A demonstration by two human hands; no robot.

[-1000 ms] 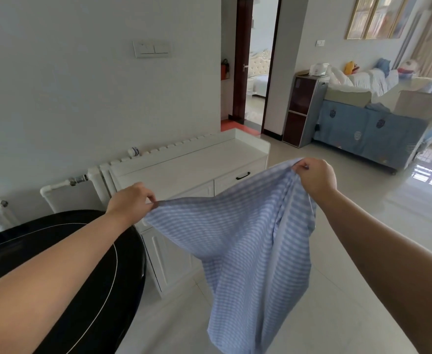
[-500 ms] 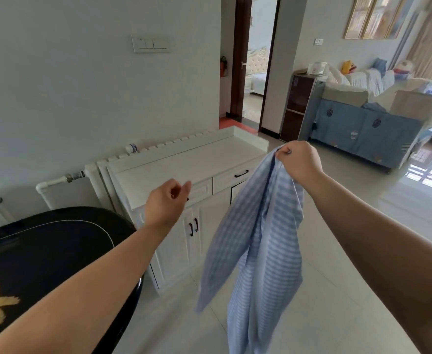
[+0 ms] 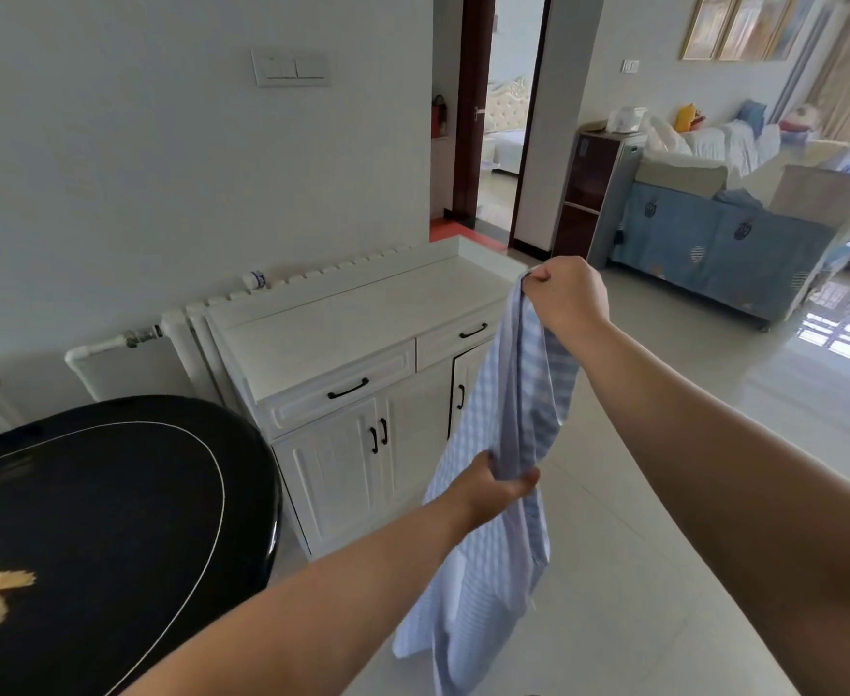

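1. Tabletop, black and glossy with a yellow motif at its near-left edge, fills the near left corner.
2. The striped blue cloth hangs in the air just right of the table, above the tiled floor. It is gathered into a narrow drape, and its loose lower end dangles at the near edge of view.
3. The left hand grips the cloth about midway down, with its fingers curled round the bunched fabric. Half a second ago this hand held nothing and was raised to the left of the cloth. A second ago it held a top corner, with the cloth spread wide.
4. The right hand, higher and farther off, pinches the top of the cloth in a closed fist. It has kept that hold throughout.
5. The white sideboard stands behind the cloth against the left wall. Both drawers are pushed in, so their contents are hidden.
6. A white radiator sits to the left of the sideboard.
7. At the far right, a dark narrow cabinet carries a white appliance.
8. Beside the cabinet is a sofa under a blue cover, heaped with pale bedding.
9. A cardboard box rests on the sofa's right end; its contents cannot be seen.
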